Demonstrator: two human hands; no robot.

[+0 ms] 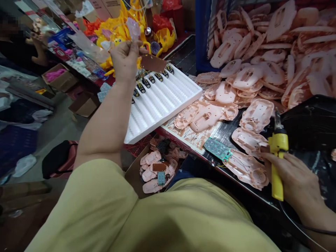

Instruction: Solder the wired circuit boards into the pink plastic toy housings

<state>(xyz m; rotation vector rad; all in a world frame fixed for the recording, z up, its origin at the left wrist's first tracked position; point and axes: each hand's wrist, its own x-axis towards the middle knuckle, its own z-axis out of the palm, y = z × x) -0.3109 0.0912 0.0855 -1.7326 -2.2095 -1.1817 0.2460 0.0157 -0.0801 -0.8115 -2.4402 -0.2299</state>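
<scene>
A yellow soldering iron is being gripped in the right hand, the fingers being wrapped around its handle and the metal tip being pointed away from the body. It is being held over the right part of a workbench, next to pink plastic shells. The left hand is being held up with its fingers drawn together beside a white foam tray; whether anything is being pinched cannot be told, though a brown flat piece and a translucent pink object are being seen close to the fingertips.

The bench's dark, glossy top is being partly covered by a patterned sheet. A green circuit board is being supported near the front edge, one end touching the nearest shell. Small black parts are being held in a row along the tray's far side. Behind, a blue crate is being filled to overflowing by more shells.

Below the bench, further shells are being held in a cardboard box. To the left, floor space is being taken up by open cartons and a black-topped seat. Farther back, a table is being crowded by yellow plastic pieces and a clear bottle; another person in dark clothing is being seen beyond.
</scene>
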